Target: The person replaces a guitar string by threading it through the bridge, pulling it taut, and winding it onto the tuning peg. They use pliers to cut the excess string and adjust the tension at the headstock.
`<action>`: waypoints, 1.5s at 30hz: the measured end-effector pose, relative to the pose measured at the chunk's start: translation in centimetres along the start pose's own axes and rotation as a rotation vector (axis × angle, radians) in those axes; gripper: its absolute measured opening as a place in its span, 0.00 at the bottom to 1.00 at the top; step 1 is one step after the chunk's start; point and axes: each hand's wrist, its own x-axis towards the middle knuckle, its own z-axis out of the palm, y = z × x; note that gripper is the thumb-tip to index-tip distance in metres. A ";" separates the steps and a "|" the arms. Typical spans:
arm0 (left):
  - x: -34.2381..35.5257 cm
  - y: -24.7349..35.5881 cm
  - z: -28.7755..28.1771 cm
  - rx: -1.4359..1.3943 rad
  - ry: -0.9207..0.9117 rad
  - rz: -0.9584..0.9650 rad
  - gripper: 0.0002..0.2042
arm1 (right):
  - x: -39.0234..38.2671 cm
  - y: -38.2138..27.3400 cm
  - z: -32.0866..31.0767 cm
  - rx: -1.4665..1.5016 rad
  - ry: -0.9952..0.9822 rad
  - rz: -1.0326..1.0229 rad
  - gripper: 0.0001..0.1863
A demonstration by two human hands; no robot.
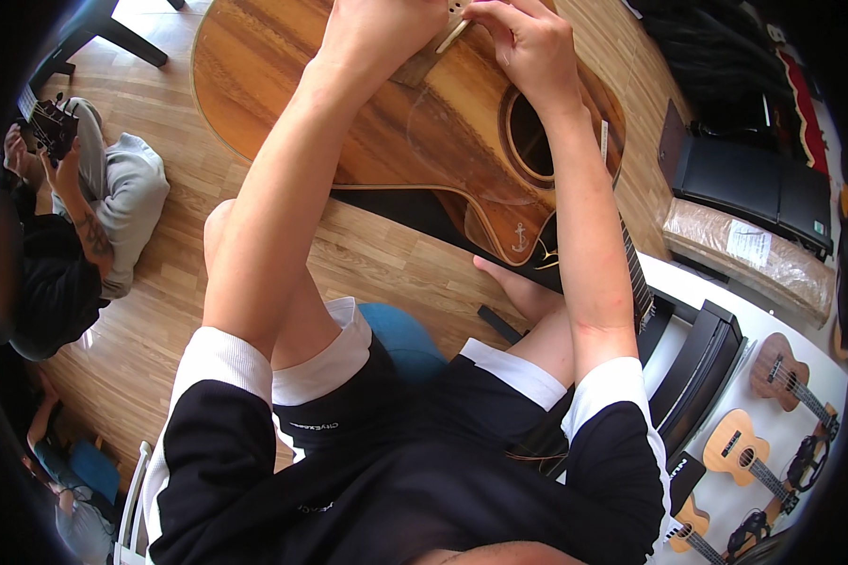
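Observation:
A brown wooden acoustic guitar (367,122) lies face up in front of me, its round soundhole partly behind my right forearm. My left hand (394,28) is curled closed over the guitar's bridge area at the upper edge; its fingers are mostly hidden or cut off. Beside it, my right hand (530,42) pinches thumb and finger together at the bridge. A pale narrow strip (453,36) shows between the hands. What either hand holds is too hidden to make out. The guitar's neck (634,264) runs down past my right forearm.
A person (52,217) sits on the wooden floor at left with another guitar. Several ukuleles (740,447) hang at lower right. Near the right edge are a black case (754,184) and a wrapped box (749,254). A blue round seat (400,344) is below me.

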 end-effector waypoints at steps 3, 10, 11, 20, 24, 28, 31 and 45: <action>0.1 0.0 0.1 0.019 0.002 0.000 0.07 | -0.1 0.1 0.1 -0.005 0.007 -0.005 0.06; 0.2 0.2 -0.1 0.027 -0.033 -0.025 0.07 | 0.1 0.5 0.0 -0.019 0.003 -0.051 0.06; 0.3 0.3 -0.2 0.029 -0.040 -0.032 0.07 | 0.1 0.6 0.0 -0.014 0.005 -0.054 0.06; 0.1 0.2 -0.2 0.020 -0.038 -0.041 0.08 | 0.1 0.9 0.0 0.007 -0.014 -0.086 0.07; 0.1 0.2 -0.1 0.018 -0.035 -0.040 0.08 | -0.1 0.9 -0.1 -0.008 -0.019 -0.088 0.07; 0.0 0.2 -0.1 0.008 -0.033 -0.046 0.08 | -0.5 0.1 -0.2 -0.006 -0.022 -0.013 0.09; 0.0 0.4 -0.2 -0.012 -0.032 -0.067 0.07 | -0.2 -0.4 0.1 0.007 0.044 -0.003 0.09; -0.2 0.2 -0.1 -0.060 0.012 -0.061 0.07 | 0.1 -0.2 1.6 0.124 0.231 0.384 0.03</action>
